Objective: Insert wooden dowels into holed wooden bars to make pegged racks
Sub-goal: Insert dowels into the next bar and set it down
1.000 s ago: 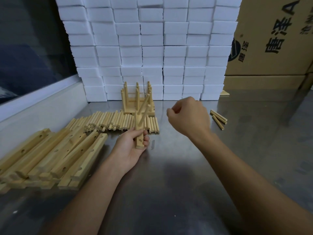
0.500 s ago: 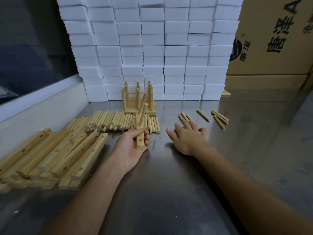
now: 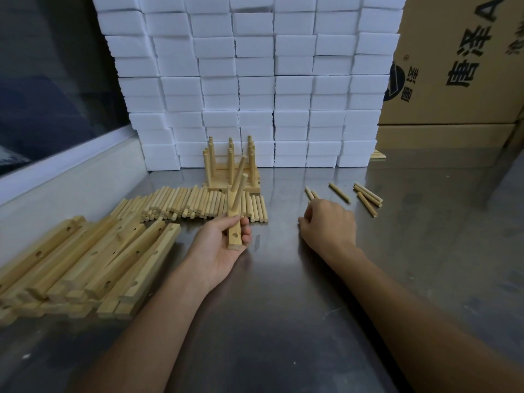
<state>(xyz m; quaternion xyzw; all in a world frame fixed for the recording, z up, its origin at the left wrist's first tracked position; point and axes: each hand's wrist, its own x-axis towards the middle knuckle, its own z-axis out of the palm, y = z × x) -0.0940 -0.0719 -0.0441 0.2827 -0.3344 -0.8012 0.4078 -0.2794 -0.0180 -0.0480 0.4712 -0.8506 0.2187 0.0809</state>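
Risk: fumbled dowel pickup, or a skewed third peg in the held bar.

Left hand (image 3: 219, 246) grips the bar (image 3: 234, 222) near its lower end, fingers and thumb curled round it, bar raised off the steel table (image 3: 283, 321); two pegs (image 3: 239, 180) already seated, both slanting, one hole (image 3: 235, 235) open by the thumb. Right hand (image 3: 329, 222) lies knuckles-up on the table, fingers curled over two loose dowels (image 3: 309, 193); can't tell whether it pinches one. Smooth table, round dowels: a sloppy pinch likely rolls them toward the other strays (image 3: 368, 197). The free hole sits close to the gripping fingers, so insertion there probably jams or pinches skin unless the grip shifts. Spare bars (image 3: 85, 265), dowel pile (image 3: 198, 204) and finished racks (image 3: 231, 165) sit to the left and behind.
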